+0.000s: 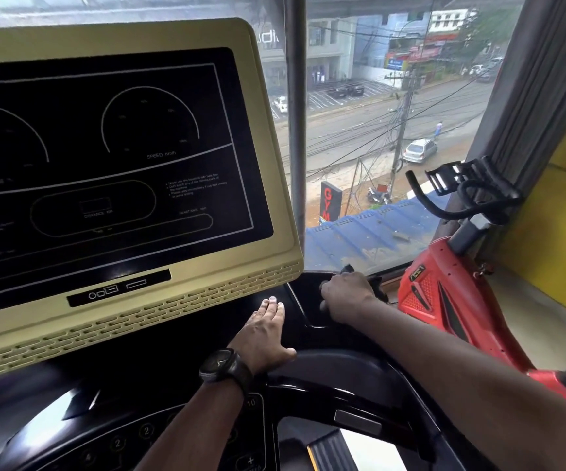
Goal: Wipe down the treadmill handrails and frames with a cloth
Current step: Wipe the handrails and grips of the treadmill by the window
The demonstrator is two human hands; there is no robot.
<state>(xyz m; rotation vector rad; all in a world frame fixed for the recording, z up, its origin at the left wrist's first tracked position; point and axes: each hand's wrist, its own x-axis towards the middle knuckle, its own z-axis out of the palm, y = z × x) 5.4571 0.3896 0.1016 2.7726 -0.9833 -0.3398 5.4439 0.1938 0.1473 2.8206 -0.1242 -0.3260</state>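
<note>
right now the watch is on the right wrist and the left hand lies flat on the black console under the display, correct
Not quite: the watch is on the left wrist, as the head view shows. The rest holds: the left hand lies flat on the black console under the display.

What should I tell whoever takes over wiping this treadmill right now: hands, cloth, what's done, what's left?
Left hand: flat, fingers straight, resting on the black console just below the display.
Right hand: fingers curled round the dark cloth, pressing it into the console's far right corner by the window. Most of the cloth is hidden under the hand.
Done: the picture cannot show which surfaces are already wiped.
Left, probably: finish this corner, then the curved black handrail nearer you and the frames below.
</note>
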